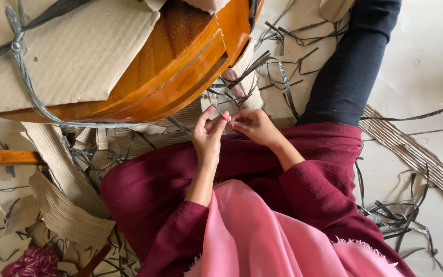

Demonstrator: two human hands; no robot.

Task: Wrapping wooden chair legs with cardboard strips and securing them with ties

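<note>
My left hand (208, 134) and my right hand (254, 126) meet just below the edge of a round orange wooden piece (180, 66). Both pinch a thin grey strap (219, 109) between fingertips and thumbs. The strap runs up toward a tangle of dark straps (242, 77) by the wood's rim. My maroon sleeves and lap (303, 169) lie beneath the hands, with a pink cloth (252, 236) nearer to me.
Corrugated cardboard sheet (78, 51) covers the wooden piece, bound by a grey strap (24, 72). Torn cardboard strips (62, 205) lie at left, another strip (411, 154) at right. Loose dark strap scraps (401, 215) litter the pale floor. A dark trouser leg (349, 66) extends upward.
</note>
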